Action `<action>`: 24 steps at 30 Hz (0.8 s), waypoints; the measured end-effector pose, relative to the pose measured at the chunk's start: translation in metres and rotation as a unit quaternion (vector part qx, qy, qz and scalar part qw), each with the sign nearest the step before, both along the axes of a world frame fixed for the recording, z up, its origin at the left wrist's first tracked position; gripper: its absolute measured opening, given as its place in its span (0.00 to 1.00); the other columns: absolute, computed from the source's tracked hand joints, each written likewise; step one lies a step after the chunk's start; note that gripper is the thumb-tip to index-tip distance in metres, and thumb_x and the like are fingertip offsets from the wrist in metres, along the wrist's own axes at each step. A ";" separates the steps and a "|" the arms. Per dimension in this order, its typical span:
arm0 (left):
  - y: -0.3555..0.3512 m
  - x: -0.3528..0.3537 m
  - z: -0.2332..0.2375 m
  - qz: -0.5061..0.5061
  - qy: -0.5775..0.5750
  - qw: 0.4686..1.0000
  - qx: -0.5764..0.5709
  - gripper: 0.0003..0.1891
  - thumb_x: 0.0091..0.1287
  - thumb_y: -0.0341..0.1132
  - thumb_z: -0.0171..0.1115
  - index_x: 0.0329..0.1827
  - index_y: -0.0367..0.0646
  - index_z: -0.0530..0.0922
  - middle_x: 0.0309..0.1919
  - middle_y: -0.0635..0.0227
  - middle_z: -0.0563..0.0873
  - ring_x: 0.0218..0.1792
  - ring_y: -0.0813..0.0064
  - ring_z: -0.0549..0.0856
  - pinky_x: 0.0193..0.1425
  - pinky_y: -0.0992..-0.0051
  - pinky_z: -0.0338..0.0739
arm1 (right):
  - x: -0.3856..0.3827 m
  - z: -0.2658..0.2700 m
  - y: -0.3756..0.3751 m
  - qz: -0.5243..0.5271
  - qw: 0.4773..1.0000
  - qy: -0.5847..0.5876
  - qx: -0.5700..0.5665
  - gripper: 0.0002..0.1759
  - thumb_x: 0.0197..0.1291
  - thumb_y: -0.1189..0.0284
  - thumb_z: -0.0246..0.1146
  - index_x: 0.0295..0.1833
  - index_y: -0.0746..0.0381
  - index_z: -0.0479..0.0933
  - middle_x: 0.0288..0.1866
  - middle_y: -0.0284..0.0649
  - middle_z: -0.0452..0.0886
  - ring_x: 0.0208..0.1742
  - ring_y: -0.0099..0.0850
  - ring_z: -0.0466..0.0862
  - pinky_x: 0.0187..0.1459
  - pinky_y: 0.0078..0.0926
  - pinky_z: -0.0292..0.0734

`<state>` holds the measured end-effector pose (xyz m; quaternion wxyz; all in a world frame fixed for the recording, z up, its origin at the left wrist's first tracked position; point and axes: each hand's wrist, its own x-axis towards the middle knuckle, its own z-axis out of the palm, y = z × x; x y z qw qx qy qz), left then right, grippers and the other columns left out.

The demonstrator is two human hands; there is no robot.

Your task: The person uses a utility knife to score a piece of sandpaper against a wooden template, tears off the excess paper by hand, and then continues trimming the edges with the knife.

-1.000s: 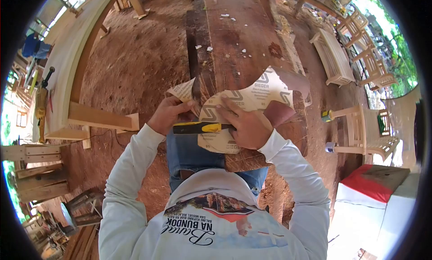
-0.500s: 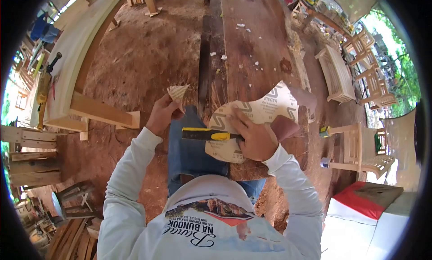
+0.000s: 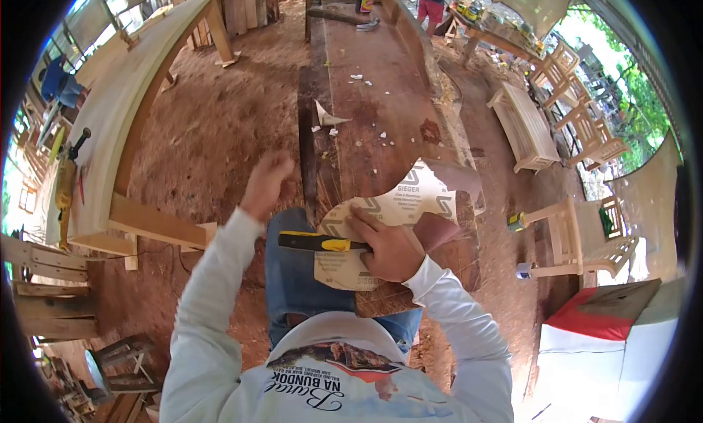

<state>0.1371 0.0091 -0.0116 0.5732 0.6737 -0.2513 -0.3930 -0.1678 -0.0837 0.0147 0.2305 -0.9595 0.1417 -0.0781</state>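
The left hand (image 3: 267, 183) hung blurred over the dirt, its grip unreadable. The utility knife (image 3: 316, 241) lay crosswise, tip pointing left, clenched in the right hand (image 3: 392, 249) atop the sandpaper sheet (image 3: 403, 203) at the plank (image 3: 366, 130)'s near end.

Knife and sandpaper at the near end of the plank

Right hand (image 3: 392, 251) grips a yellow-and-black utility knife (image 3: 316, 241) that sticks out leftward past the edge of a sandpaper sheet (image 3: 410, 196). Fingers (image 3: 360, 219) press the sheet flat on the long wooden worktop (image 3: 381, 123). Left hand (image 3: 267, 183) is raised beside the worktop, blurred, grip unreadable. A small paper scrap (image 3: 329, 117) lies farther up, well apart from the sheet
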 end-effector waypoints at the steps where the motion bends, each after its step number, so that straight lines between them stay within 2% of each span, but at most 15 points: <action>1: 0.021 -0.007 -0.026 0.001 0.038 0.999 -0.012 0.24 0.80 0.48 0.63 0.71 0.44 0.76 0.42 0.65 0.89 0.35 0.75 0.87 0.37 0.70 0.82 | 0.001 0.002 -0.001 0.000 1.000 0.001 -0.005 0.37 0.55 0.70 0.70 0.75 0.58 0.77 0.82 0.49 0.74 0.46 0.50 0.93 0.48 0.47 0.90; 2: 0.042 -0.017 -0.048 0.003 0.078 0.997 -0.024 0.24 0.80 0.49 0.63 0.70 0.44 0.77 0.42 0.65 0.90 0.35 0.76 0.87 0.39 0.71 0.82 | 0.002 0.004 -0.002 0.002 1.000 0.003 -0.009 0.36 0.56 0.69 0.70 0.74 0.59 0.77 0.79 0.50 0.77 0.47 0.50 0.93 0.49 0.47 0.89; 3: 0.065 -0.037 -0.046 0.002 0.130 0.991 -0.018 0.25 0.80 0.51 0.62 0.70 0.42 0.76 0.42 0.65 0.90 0.35 0.75 0.87 0.39 0.71 0.82 | 0.005 0.006 -0.005 -0.008 1.000 0.002 -0.005 0.35 0.56 0.71 0.69 0.73 0.59 0.78 0.74 0.51 0.80 0.47 0.51 0.92 0.50 0.48 0.89; 4: 0.081 -0.057 -0.034 0.000 0.184 0.983 -0.010 0.27 0.80 0.52 0.62 0.70 0.41 0.76 0.42 0.66 0.90 0.35 0.75 0.87 0.40 0.71 0.82 | 0.007 0.010 -0.010 -0.018 1.000 0.003 0.001 0.33 0.57 0.72 0.68 0.72 0.60 0.79 0.68 0.51 0.84 0.48 0.52 0.92 0.51 0.48 0.88; 7: 0.101 -0.103 -0.004 -0.003 0.203 0.979 0.037 0.28 0.81 0.52 0.62 0.72 0.38 0.73 0.42 0.67 0.89 0.36 0.76 0.87 0.39 0.73 0.82 | 0.010 0.023 -0.024 -0.072 0.996 -0.033 0.043 0.27 0.60 0.74 0.67 0.68 0.61 0.81 0.55 0.55 0.88 0.48 0.54 0.91 0.52 0.47 0.87; 8: 0.104 -0.114 0.003 -0.013 0.167 0.985 0.033 0.29 0.81 0.51 0.63 0.73 0.38 0.72 0.43 0.66 0.89 0.37 0.77 0.87 0.40 0.74 0.82 | 0.010 0.030 -0.028 -0.092 0.993 -0.050 0.061 0.25 0.61 0.74 0.66 0.66 0.61 0.82 0.51 0.57 0.89 0.48 0.54 0.91 0.51 0.47 0.86; 10: 0.099 -0.124 0.014 -0.035 0.092 0.995 0.018 0.30 0.80 0.49 0.65 0.74 0.38 0.71 0.44 0.66 0.89 0.39 0.78 0.88 0.41 0.77 0.81 | 0.012 0.055 -0.036 -0.123 0.985 -0.115 0.044 0.12 0.68 0.75 0.65 0.55 0.61 0.85 0.37 0.50 0.90 0.39 0.50 0.90 0.43 0.49 0.83; 12: 0.093 -0.122 0.014 -0.049 0.067 0.997 0.002 0.29 0.80 0.43 0.68 0.74 0.36 0.69 0.44 0.64 0.88 0.40 0.80 0.87 0.40 0.78 0.81 | 0.010 0.064 -0.042 -0.136 0.939 -0.266 0.168 0.10 0.75 0.73 0.63 0.55 0.63 0.85 0.32 0.44 0.89 0.28 0.34 0.84 0.34 0.37 0.78; 15: 0.088 -0.120 0.001 -0.084 0.031 0.996 -0.012 0.27 0.79 0.34 0.69 0.74 0.34 0.68 0.46 0.63 0.87 0.41 0.81 0.87 0.42 0.78 0.82 | 0.001 0.111 -0.031 -0.249 0.835 -0.357 0.336 0.12 0.78 0.71 0.60 0.54 0.66 0.85 0.29 0.38 0.86 0.22 0.19 0.72 0.28 0.23 0.67; 18: 0.084 -0.124 -0.013 -0.088 0.024 0.995 -0.045 0.27 0.78 0.28 0.68 0.76 0.33 0.69 0.49 0.63 0.87 0.45 0.80 0.87 0.47 0.77 0.83 | -0.011 0.111 -0.034 -0.147 0.719 -0.494 0.467 0.14 0.78 0.68 0.60 0.53 0.68 0.86 0.30 0.38 0.87 0.21 0.15 0.66 0.27 0.17 0.59; 21: 0.082 -0.117 -0.011 -0.094 0.043 0.990 -0.092 0.27 0.78 0.24 0.64 0.79 0.33 0.68 0.55 0.61 0.87 0.53 0.76 0.88 0.58 0.74 0.82 | -0.025 0.092 -0.049 -0.146 0.743 -0.429 0.492 0.16 0.79 0.66 0.59 0.52 0.67 0.86 0.30 0.38 0.86 0.20 0.15 0.62 0.26 0.19 0.58; 22: 0.080 -0.114 -0.007 -0.099 0.053 0.988 -0.108 0.28 0.79 0.23 0.63 0.80 0.33 0.68 0.57 0.60 0.87 0.56 0.74 0.88 0.62 0.73 0.82 | -0.032 0.093 -0.050 -0.190 0.772 -0.373 0.479 0.15 0.78 0.67 0.62 0.49 0.67 0.87 0.30 0.37 0.86 0.21 0.17 0.69 0.27 0.19 0.64; 24: 0.082 -0.108 -0.001 -0.117 0.077 0.983 -0.123 0.30 0.77 0.22 0.62 0.82 0.33 0.67 0.62 0.59 0.86 0.62 0.71 0.86 0.69 0.70 0.79 | -0.043 0.083 -0.049 -0.212 0.870 -0.264 0.359 0.14 0.77 0.67 0.64 0.48 0.67 0.87 0.31 0.35 0.86 0.24 0.20 0.76 0.29 0.21 0.70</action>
